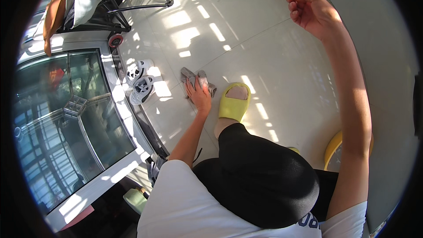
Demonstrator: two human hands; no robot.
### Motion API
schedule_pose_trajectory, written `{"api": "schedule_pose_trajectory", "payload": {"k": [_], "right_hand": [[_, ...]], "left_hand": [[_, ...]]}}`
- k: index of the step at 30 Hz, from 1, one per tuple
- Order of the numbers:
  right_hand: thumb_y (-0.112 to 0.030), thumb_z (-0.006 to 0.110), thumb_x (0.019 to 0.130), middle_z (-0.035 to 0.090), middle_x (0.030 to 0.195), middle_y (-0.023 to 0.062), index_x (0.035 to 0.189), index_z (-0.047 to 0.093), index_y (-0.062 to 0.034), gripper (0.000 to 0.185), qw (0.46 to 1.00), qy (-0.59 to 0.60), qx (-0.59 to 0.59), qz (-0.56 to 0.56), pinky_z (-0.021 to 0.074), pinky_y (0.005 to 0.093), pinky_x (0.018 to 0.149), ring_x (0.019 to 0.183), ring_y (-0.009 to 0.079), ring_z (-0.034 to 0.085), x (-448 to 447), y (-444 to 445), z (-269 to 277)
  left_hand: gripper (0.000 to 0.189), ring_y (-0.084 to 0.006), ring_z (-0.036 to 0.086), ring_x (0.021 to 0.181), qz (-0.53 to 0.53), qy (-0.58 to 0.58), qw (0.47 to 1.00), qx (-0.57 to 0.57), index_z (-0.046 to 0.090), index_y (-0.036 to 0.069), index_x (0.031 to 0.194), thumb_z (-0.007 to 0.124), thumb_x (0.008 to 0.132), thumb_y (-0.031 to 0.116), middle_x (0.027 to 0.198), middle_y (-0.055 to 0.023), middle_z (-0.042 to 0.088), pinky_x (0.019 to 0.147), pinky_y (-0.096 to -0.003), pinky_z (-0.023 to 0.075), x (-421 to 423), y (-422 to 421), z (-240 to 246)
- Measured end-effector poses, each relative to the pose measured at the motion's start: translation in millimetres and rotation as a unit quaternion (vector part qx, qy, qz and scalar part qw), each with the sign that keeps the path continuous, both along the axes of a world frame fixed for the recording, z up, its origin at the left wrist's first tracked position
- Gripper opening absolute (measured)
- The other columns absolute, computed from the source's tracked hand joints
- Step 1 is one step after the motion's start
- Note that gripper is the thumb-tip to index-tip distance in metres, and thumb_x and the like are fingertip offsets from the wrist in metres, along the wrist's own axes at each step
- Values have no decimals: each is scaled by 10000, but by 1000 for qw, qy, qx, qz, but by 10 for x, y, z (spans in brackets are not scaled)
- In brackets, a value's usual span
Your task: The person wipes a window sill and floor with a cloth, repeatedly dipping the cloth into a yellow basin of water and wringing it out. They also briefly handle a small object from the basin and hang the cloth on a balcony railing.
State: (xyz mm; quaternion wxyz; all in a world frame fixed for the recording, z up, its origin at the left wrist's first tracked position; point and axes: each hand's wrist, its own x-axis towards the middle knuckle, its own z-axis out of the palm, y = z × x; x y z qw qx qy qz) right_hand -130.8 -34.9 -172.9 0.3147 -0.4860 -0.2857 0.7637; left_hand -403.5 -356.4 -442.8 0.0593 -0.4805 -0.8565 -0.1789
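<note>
My left hand [199, 96] lies with its fingers spread on a crumpled grey-brown cloth [207, 82], pressing it against the pale tiled floor [264, 56]. Just right of that hand is my foot in a yellow-green slipper [234, 107]. My right hand [309, 13] is raised at the upper right, near the white wall, its fingers curled; no object shows in it. Left of the cloth, a pair of white and black sneakers [142, 86] stands on the floor beside the door frame.
A glass door panel with a white frame [124, 115] fills the left side. At the upper left stands a black metal folding frame [142, 7] bearing fabric, near a small red wheel [115, 40]. A yellow basin [333, 145] is behind my right forearm. A pale green container [136, 200] stands lower left.
</note>
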Motion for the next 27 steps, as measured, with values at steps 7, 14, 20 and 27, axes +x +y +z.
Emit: {"api": "schedule_pose_trajectory", "payload": {"k": [7,14,20,27], "right_hand": [[-140,557,872,589,685,11,822,575,-67,90,992,115,42,19,457,240,517,573,112,533,-93,359,245],[-69,476,866,558,640,19,753,577,-57,152,982,110,138,-63,381,227,434,517,100,502,-129,514,677],[-62,429,850,543,607,45,746,571,-39,178,960,216,157,-88,344,243,383,479,109,485,-174,691,868],[-66,439,838,531,609,58,745,569,-20,167,940,258,206,-87,368,284,401,474,144,471,-83,882,870]], "left_hand": [[271,-279,553,1009,7,-287,958,20,559,-17,1074,477,943,205,1083,-156,582,844,-391,449,-82,1394,417],[339,-204,597,1006,-94,-634,761,-101,505,9,1197,363,997,243,1119,-101,604,905,-333,477,293,2262,2639],[372,-219,619,958,-25,-620,767,-163,546,3,1129,333,986,272,1086,-118,623,893,-359,487,844,2483,3099],[437,-225,611,931,56,-690,715,-97,562,51,1096,403,944,428,1034,-93,628,876,-367,484,495,2094,2235]]}}
